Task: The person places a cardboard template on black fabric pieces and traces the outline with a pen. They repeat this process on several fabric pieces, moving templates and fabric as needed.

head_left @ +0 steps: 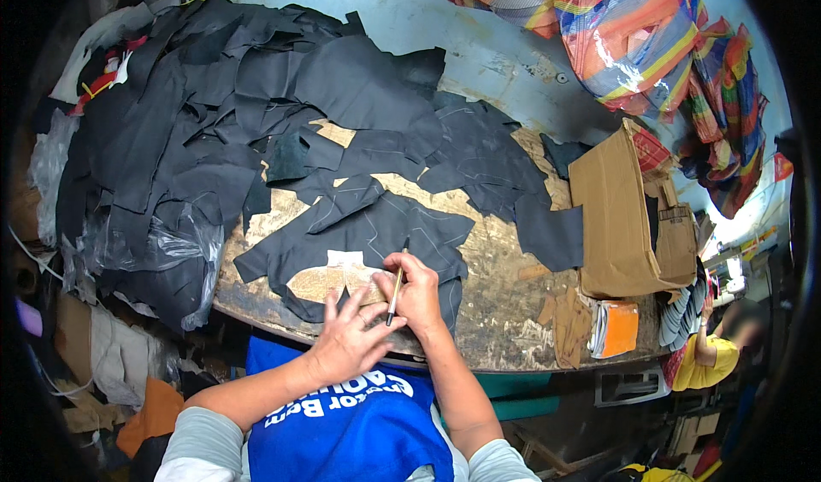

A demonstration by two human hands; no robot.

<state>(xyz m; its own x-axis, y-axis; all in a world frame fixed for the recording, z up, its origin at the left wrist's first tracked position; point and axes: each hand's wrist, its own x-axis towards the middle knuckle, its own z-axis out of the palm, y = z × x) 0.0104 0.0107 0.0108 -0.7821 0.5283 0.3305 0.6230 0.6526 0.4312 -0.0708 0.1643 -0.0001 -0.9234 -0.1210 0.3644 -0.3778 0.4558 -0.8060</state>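
My right hand [418,296] grips a slim pen [398,281], which stands upright between thumb and fingers. Beside it, my left hand [346,343] has its fingers spread at the near edge of a tan shoe-shaped pattern [313,283]; whether the fingertips touch it is unclear. The pattern has a pale upper part and rests on a black leather-like sheet [419,225]. Thin pale outlines run across that sheet. My hands hide part of the pattern's right side.
Black sheets [214,97] are heaped on the worn wooden table [500,328] at left and back. A cardboard box [603,212], brown pieces [568,328] and an orange-topped stack [619,328] stand at right. Beyond sits a person in yellow [717,354]. Striped bags [633,37] hang behind.
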